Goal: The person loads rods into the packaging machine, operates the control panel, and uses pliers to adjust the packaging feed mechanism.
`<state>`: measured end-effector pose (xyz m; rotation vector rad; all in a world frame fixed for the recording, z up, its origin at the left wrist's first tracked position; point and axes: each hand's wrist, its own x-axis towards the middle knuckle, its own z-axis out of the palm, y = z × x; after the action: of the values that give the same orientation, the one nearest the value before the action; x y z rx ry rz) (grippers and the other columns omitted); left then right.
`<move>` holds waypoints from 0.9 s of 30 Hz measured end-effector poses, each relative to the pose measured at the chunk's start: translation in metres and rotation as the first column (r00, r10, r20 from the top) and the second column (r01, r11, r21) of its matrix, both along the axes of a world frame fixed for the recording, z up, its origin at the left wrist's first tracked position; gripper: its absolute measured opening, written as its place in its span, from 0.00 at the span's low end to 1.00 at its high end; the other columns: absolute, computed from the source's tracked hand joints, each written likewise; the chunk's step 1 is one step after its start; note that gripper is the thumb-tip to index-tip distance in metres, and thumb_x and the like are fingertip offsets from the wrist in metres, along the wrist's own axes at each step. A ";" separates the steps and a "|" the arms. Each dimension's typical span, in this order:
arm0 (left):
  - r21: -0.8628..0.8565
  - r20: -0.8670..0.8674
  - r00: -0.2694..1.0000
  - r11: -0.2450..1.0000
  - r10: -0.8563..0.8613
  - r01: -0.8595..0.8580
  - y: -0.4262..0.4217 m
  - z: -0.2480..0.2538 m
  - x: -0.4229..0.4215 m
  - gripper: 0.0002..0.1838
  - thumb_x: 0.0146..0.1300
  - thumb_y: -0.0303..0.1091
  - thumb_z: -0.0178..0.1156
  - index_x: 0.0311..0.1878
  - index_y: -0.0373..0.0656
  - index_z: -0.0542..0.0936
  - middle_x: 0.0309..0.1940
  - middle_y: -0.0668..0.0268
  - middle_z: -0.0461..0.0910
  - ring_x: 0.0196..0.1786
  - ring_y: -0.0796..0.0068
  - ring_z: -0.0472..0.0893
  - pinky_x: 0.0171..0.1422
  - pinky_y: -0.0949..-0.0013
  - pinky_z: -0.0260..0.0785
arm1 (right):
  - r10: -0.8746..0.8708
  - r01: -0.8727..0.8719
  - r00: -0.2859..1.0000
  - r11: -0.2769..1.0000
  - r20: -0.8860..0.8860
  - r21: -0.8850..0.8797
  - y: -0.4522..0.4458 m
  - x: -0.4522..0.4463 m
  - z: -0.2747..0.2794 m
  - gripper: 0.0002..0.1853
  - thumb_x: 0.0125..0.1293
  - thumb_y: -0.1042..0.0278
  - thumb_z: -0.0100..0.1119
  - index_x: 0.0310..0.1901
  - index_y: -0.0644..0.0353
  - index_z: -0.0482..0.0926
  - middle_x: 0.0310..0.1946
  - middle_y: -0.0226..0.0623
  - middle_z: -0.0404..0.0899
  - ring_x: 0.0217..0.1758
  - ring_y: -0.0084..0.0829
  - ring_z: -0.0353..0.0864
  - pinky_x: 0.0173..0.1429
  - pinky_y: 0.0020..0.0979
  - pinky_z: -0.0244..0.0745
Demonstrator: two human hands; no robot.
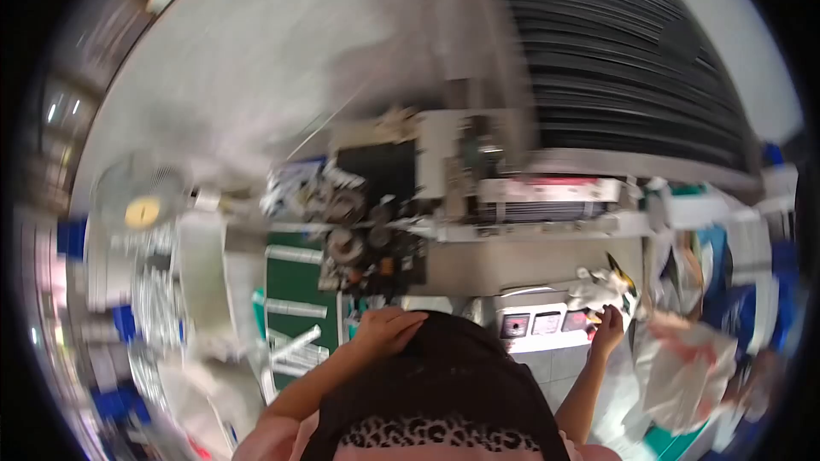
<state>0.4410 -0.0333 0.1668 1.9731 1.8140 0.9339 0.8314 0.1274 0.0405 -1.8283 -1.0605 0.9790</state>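
My left hand [389, 329] lies at the edge of the dark apron [444, 367], fingers stretched toward the right and resting against or just over the cloth. Nothing shows in it. My right hand [608, 330] is raised beside a lit control panel [545, 324] with square dials. Its fingers are loosely bent and apart, and no held thing is visible. Just above this hand is a crumpled white bundle [596, 292] with a yellow and black item [618, 270] at its side. Contact between the hand and the bundle cannot be made out.
A blurred machine assembly with rollers [346, 246] stands ahead. Dark ribbed material [623, 60] fills the far right. A green board with white strips [295, 307] lies left, and a white bag with red print [683, 367] sits right.
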 end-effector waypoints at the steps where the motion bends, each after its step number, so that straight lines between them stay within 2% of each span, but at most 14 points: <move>1: -0.016 0.017 1.000 1.000 -0.001 0.001 -0.008 -0.002 -0.004 0.08 0.47 0.28 0.58 0.33 0.44 0.77 0.21 0.64 0.74 0.22 0.66 0.75 0.23 0.69 0.66 | 0.084 -0.086 0.996 0.994 -0.028 -0.068 -0.002 -0.006 -0.017 0.10 0.59 0.70 0.47 0.41 0.63 0.72 0.35 0.35 0.76 0.29 0.23 0.76 0.25 0.17 0.67; 4: -0.124 0.144 0.985 0.990 0.092 -0.074 -0.023 -0.015 -0.019 0.08 0.47 0.27 0.58 0.34 0.43 0.77 0.21 0.63 0.74 0.24 0.66 0.75 0.24 0.68 0.67 | 0.296 -0.301 0.949 0.953 -0.110 -0.024 -0.014 -0.083 0.018 0.09 0.59 0.71 0.46 0.40 0.63 0.72 0.34 0.34 0.76 0.30 0.22 0.76 0.30 0.20 0.67; 5: -0.129 0.163 0.983 0.990 0.084 -0.063 -0.025 -0.018 -0.029 0.08 0.47 0.27 0.58 0.34 0.43 0.77 0.21 0.63 0.74 0.24 0.66 0.75 0.24 0.68 0.67 | 0.427 -0.422 0.899 0.904 -0.095 0.069 -0.017 -0.094 0.014 0.10 0.59 0.72 0.46 0.41 0.64 0.72 0.34 0.33 0.76 0.32 0.23 0.76 0.32 0.20 0.68; 7: -0.093 0.162 0.981 0.991 0.111 -0.097 -0.029 -0.023 -0.048 0.07 0.48 0.27 0.58 0.33 0.43 0.77 0.21 0.63 0.75 0.24 0.65 0.75 0.26 0.68 0.68 | 0.494 -0.535 0.822 0.841 0.282 0.086 -0.016 -0.129 0.051 0.10 0.59 0.73 0.45 0.41 0.65 0.72 0.36 0.35 0.76 0.35 0.24 0.76 0.36 0.20 0.68; 9: -0.084 0.226 0.969 0.993 0.098 -0.081 -0.035 -0.020 -0.071 0.07 0.48 0.27 0.58 0.33 0.43 0.77 0.22 0.63 0.75 0.24 0.65 0.75 0.26 0.68 0.68 | 0.332 -0.623 0.689 0.726 0.644 0.292 -0.006 -0.160 0.122 0.11 0.59 0.74 0.44 0.42 0.66 0.71 0.39 0.38 0.76 0.37 0.25 0.75 0.40 0.21 0.68; 11: -0.098 0.204 0.974 0.992 0.097 -0.078 -0.043 -0.020 -0.097 0.08 0.47 0.26 0.58 0.33 0.44 0.77 0.21 0.63 0.75 0.23 0.65 0.75 0.25 0.69 0.67 | 0.099 -0.532 0.792 0.595 0.602 0.602 0.006 -0.186 0.209 0.12 0.61 0.74 0.43 0.45 0.66 0.70 0.41 0.39 0.74 0.43 0.28 0.73 0.46 0.24 0.67; 13: -0.128 0.208 0.970 0.987 0.123 -0.098 -0.056 -0.028 -0.120 0.08 0.46 0.25 0.59 0.33 0.45 0.77 0.20 0.64 0.74 0.21 0.68 0.74 0.23 0.70 0.66 | -0.234 -0.509 0.705 0.489 0.669 0.708 0.015 -0.205 0.283 0.16 0.64 0.69 0.39 0.50 0.69 0.66 0.45 0.39 0.72 0.46 0.28 0.71 0.50 0.25 0.66; 14: -0.194 0.185 0.975 0.977 0.122 -0.085 -0.060 -0.029 -0.132 0.08 0.46 0.25 0.59 0.33 0.45 0.77 0.20 0.64 0.74 0.20 0.69 0.74 0.22 0.70 0.66 | -0.240 -0.510 0.742 0.406 0.626 0.759 0.019 -0.221 0.311 0.16 0.64 0.68 0.39 0.50 0.68 0.66 0.46 0.39 0.71 0.48 0.28 0.70 0.51 0.26 0.64; 15: -0.130 0.167 0.980 0.988 0.109 -0.088 -0.064 -0.037 -0.142 0.08 0.46 0.25 0.59 0.32 0.44 0.77 0.21 0.64 0.75 0.20 0.70 0.74 0.22 0.71 0.66 | -0.252 -0.505 0.770 0.321 0.586 0.801 0.025 -0.227 0.330 0.16 0.64 0.68 0.40 0.50 0.67 0.66 0.47 0.39 0.71 0.50 0.28 0.69 0.53 0.26 0.63; 19: -0.067 0.259 0.961 0.994 0.097 -0.082 -0.069 -0.057 -0.167 0.08 0.46 0.23 0.58 0.33 0.41 0.77 0.23 0.61 0.76 0.21 0.69 0.75 0.23 0.72 0.67 | -0.389 -0.494 0.610 0.494 0.691 0.715 0.024 -0.207 0.339 0.16 0.62 0.66 0.43 0.51 0.60 0.67 0.48 0.36 0.70 0.52 0.30 0.68 0.54 0.28 0.61; 21: -0.030 0.336 0.939 0.997 0.079 -0.073 -0.066 -0.062 -0.170 0.09 0.46 0.22 0.58 0.33 0.41 0.77 0.24 0.60 0.77 0.21 0.67 0.75 0.23 0.72 0.67 | -0.425 -0.479 0.549 0.546 0.720 0.688 0.018 -0.197 0.332 0.16 0.60 0.65 0.47 0.49 0.63 0.68 0.46 0.44 0.71 0.50 0.36 0.70 0.51 0.31 0.63; 23: 0.016 0.223 0.970 0.995 0.095 -0.101 -0.057 -0.053 -0.172 0.09 0.47 0.21 0.56 0.34 0.39 0.77 0.26 0.58 0.76 0.25 0.65 0.76 0.28 0.71 0.68 | -0.401 -0.441 0.511 0.637 0.760 0.632 0.026 -0.166 0.324 0.18 0.59 0.63 0.48 0.49 0.63 0.67 0.46 0.46 0.71 0.50 0.40 0.70 0.51 0.32 0.63; 25: -0.069 0.122 0.953 0.960 0.279 -0.272 -0.043 -0.026 -0.163 0.09 0.48 0.21 0.54 0.36 0.36 0.76 0.29 0.57 0.76 0.30 0.64 0.76 0.33 0.70 0.68 | -0.379 -0.368 0.548 0.692 0.746 0.622 0.049 -0.124 0.311 0.20 0.59 0.60 0.49 0.50 0.63 0.66 0.46 0.48 0.70 0.50 0.44 0.69 0.51 0.33 0.63; 27: 0.069 0.186 0.929 0.939 0.319 -0.336 -0.024 -0.005 -0.158 0.14 0.52 0.25 0.53 0.44 0.34 0.71 0.38 0.55 0.74 0.40 0.63 0.74 0.42 0.69 0.65 | -0.350 -0.317 0.542 0.757 0.764 0.571 0.075 -0.082 0.297 0.23 0.59 0.57 0.49 0.51 0.63 0.64 0.47 0.50 0.68 0.51 0.46 0.67 0.52 0.35 0.63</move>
<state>0.2831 -0.0568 0.1613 1.6067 2.0674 1.2754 0.7492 0.2020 0.3375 -1.6197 -1.6737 -0.4698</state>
